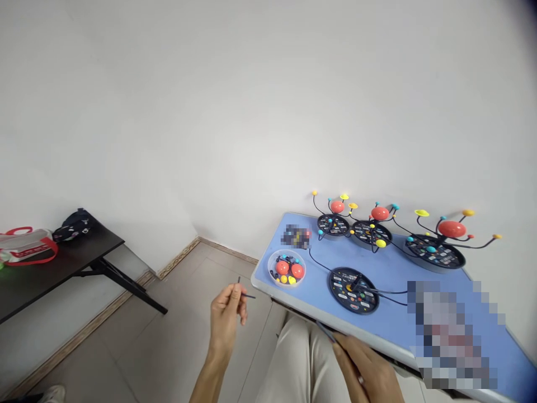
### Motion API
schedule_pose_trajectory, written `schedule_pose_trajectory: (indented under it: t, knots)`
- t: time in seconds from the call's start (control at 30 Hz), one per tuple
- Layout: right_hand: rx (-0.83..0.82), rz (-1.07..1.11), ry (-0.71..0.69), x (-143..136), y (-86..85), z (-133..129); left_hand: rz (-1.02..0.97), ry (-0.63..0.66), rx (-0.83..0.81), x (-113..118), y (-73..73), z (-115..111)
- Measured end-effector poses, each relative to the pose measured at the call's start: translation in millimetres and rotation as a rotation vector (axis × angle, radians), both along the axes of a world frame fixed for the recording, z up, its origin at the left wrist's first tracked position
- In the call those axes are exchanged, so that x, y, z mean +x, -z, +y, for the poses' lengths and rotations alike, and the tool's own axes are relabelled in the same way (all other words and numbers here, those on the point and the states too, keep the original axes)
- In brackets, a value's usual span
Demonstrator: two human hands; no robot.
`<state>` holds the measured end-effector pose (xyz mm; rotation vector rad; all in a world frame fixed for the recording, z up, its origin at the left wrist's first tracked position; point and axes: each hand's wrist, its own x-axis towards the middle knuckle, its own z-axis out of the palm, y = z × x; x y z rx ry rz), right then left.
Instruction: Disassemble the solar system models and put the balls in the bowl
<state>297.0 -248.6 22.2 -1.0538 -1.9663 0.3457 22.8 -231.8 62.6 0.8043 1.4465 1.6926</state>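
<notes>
Evidently for control, the left hand (226, 316) pinches a thin black rod (250, 296); the right hand (371, 369) grips a dark slender piece (325, 331), near the solar-system model base (364, 299) on the blue table (356, 256).

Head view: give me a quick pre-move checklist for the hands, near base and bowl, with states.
1. Left hand grips something: ok, a thin dark piece sticks out from the fingers.
2. It is a single piece: cannot tell, two ends show but the fingers hide the middle.
3. Right hand grips its dark rod: ok.
4. Near base lies flat on the table: ok.
5. Near base carries a ball like the three behind it: not ok, only dark arms.
6. Bowl upright, red balls inside: ok.
</notes>
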Motion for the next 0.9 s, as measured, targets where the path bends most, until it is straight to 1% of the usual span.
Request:
schedule_pose_trajectory:
  t: [0.1, 0.23, 0.3, 0.4, 0.5, 0.57, 0.63, 0.7, 0.77, 0.83, 0.9]
  knots:
    - [-0.01, -0.11, 0.072, -25.3, -18.3, 45.0, 0.071, 0.049, -0.007, 10.8, 8.9, 23.9]
    - [-0.107, -0.427, 0.163, -58.8, -34.1, 96.2, 0.187, 0.092, 0.019, 11.8, 21.0, 50.4]
    - [-0.145, -0.543, 0.177, -73.9, -39.2, 113.6, 0.274, 0.117, 0.058, 11.0, 25.2, 60.1]
    - [-0.195, -0.667, 0.16, -91.3, -42.8, 127.7, 0.469, 0.147, 0.128, 11.0, 27.7, 71.8]
    - [-0.191, -0.688, 0.149, -97.3, -38.9, 129.5, 0.716, 0.159, 0.197, 11.6, 28.2, 82.7]
    - [-0.147, -0.646, 0.152, -93.3, -31.9, 125.5, 0.889, 0.183, 0.24, 11.6, 29.4, 89.5]
    - [-0.086, -0.582, 0.157, -84.2, -22.9, 118.5, 1.051, 0.222, 0.238, 11.7, 31.3, 95.6]
    - [-0.02, -0.506, 0.152, -72.8, -14.0, 108.6, 1.199, 0.269, 0.167, 12.6, 32.6, 100.7]
    - [0.026, -0.428, 0.135, -62.3, -7.1, 95.7, 1.346, 0.329, 0.049, 14.9, 31.9, 105.5]
    - [0.039, -0.36, 0.114, -54.5, -2.9, 80.7, 1.489, 0.379, -0.076, 18.4, 29.4, 110.8]
    - [0.036, -0.312, 0.104, -49.5, -0.5, 65.5, 1.604, 0.387, -0.171, 23.0, 26.0, 117.1]
